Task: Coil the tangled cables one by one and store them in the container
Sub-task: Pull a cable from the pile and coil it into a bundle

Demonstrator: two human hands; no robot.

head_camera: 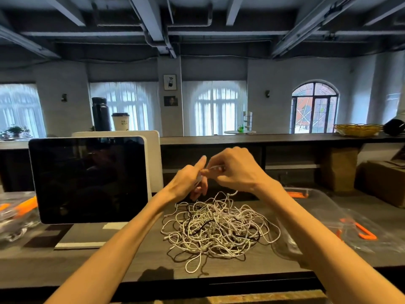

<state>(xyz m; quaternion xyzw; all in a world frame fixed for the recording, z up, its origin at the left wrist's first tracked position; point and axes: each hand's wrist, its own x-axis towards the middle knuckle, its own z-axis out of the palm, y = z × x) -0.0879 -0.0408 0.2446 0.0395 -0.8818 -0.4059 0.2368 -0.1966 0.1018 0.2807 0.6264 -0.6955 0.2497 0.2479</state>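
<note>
Both the left hand (190,178) and right hand (235,170) are pinching one white cable (215,168) above the tangled pile (217,230), risking lifting the whole knot if snagged.

Dark monitor (87,178) stands left on bench (131,255). Behind it on shelf (263,138): black flask (101,114) beside paper cup (120,121). Yellow wire basket (358,129) far right. Cardboard boxes (382,181) right.

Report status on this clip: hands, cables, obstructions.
Left hand and right hand pinch one white cable above tangled pile. Clear container at right, unobstructed.
</note>
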